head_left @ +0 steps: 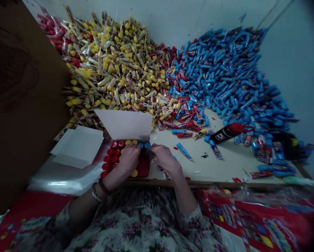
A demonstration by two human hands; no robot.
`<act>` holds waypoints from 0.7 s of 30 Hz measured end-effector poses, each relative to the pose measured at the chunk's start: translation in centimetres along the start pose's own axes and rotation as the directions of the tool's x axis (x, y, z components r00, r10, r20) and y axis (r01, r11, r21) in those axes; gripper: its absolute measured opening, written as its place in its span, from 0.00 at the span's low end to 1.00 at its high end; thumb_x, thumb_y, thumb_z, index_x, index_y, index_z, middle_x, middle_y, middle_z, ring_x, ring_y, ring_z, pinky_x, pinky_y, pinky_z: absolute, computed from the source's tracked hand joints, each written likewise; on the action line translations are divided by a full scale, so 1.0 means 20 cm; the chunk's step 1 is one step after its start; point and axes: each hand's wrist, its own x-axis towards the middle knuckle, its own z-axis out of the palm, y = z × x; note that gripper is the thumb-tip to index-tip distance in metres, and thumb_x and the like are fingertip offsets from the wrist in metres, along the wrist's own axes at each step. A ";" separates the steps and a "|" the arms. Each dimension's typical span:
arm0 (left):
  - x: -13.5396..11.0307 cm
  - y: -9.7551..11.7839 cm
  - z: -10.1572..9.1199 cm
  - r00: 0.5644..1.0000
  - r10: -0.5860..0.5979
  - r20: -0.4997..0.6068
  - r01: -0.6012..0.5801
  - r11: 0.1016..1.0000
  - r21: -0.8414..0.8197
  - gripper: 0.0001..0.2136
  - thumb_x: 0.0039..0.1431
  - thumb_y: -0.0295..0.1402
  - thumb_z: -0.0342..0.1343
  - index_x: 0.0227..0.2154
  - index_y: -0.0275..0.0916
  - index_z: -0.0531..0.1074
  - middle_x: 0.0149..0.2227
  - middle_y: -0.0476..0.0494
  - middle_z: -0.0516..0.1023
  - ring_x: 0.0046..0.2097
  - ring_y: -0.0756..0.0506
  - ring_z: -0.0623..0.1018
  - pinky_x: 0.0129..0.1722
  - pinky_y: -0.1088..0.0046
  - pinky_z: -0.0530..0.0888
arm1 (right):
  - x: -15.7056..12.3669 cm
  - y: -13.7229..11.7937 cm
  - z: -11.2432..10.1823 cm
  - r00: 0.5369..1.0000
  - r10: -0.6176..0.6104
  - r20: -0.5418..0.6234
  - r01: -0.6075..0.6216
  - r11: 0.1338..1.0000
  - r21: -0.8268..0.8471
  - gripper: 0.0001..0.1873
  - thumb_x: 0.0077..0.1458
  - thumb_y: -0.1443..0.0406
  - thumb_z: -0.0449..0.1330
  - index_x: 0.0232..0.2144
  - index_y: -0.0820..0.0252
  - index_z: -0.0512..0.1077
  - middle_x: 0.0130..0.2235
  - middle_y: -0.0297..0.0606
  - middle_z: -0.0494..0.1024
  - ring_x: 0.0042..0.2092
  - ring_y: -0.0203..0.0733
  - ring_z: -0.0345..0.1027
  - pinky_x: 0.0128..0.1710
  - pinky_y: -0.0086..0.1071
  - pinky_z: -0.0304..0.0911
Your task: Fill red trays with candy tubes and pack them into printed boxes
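Note:
My left hand point(129, 157) rests on the rows of capped tubes in a red box point(143, 167), with its fingers over red and yellow caps point(115, 152). My right hand point(164, 159) lies just to its right, fingertips against the blue caps point(143, 145). The hands hide much of the box's contents. A white lid point(124, 124) stands open behind the box. Beyond it lie large heaps of wrapped yellow-capped tubes point(112, 73) and blue tubes point(225, 73). Loose blue tubes point(183, 151) lie on the tabletop point(214, 168) to the right of my right hand.
A black bottle with a red top point(226, 133) lies on the tabletop. White card sheets point(76, 147) sit on clear plastic film point(59, 178) to the left. A brown board point(28, 105) stands far left. Red printed packaging point(254, 220) lies along the table's front edge point(199, 184).

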 end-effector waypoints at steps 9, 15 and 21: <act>-0.04 0.03 0.05 0.998 0.022 0.063 -0.029 0.993 0.111 0.11 0.54 0.19 0.45 0.36 0.32 0.70 0.38 0.35 0.73 0.46 0.38 0.70 0.47 0.61 0.66 | -0.01 0.02 0.01 1.000 -0.005 -0.013 0.005 1.000 -0.030 0.17 0.55 0.75 0.52 0.42 0.55 0.73 0.43 0.36 0.77 0.45 0.40 0.71 0.43 0.27 0.60; 0.02 0.02 0.08 1.000 0.016 0.003 -0.016 1.000 -0.015 0.12 0.58 0.21 0.42 0.37 0.31 0.70 0.39 0.34 0.73 0.45 0.38 0.71 0.48 0.60 0.68 | 0.02 -0.08 0.00 0.998 -0.057 0.014 0.058 0.987 -0.150 0.19 0.56 0.77 0.47 0.40 0.59 0.73 0.40 0.39 0.77 0.42 0.41 0.72 0.40 0.29 0.62; -0.07 -0.03 0.08 0.994 -0.057 -0.089 0.022 0.936 -0.351 0.15 0.57 0.20 0.42 0.46 0.33 0.65 0.46 0.36 0.70 0.44 0.44 0.73 0.43 0.67 0.72 | 0.03 -0.14 0.06 1.000 -0.009 -0.004 0.008 0.990 -0.139 0.18 0.58 0.76 0.46 0.41 0.59 0.73 0.42 0.41 0.76 0.42 0.42 0.73 0.40 0.31 0.64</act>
